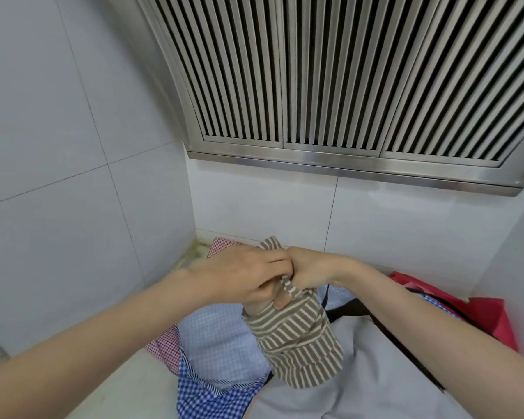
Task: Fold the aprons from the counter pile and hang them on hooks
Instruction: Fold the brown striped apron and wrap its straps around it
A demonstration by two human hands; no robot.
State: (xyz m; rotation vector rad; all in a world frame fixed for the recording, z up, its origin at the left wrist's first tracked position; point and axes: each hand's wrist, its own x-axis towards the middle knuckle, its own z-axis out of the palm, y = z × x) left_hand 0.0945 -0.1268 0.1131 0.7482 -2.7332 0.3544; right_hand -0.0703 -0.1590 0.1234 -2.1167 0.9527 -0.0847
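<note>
Brown-and-cream striped fabric apron (300,337) hangs folded above the counter pile, top edge bunched. Left hand (242,278) and right hand (307,272) both grip it, fingers curled, touching each other. Grey cloth (375,373) and blue checked apron (212,391) lie below.

A stainless steel slatted vent hood (330,80) hangs on pale grey wall tiles (58,131); a red bag (487,316) lies below its right end.
</note>
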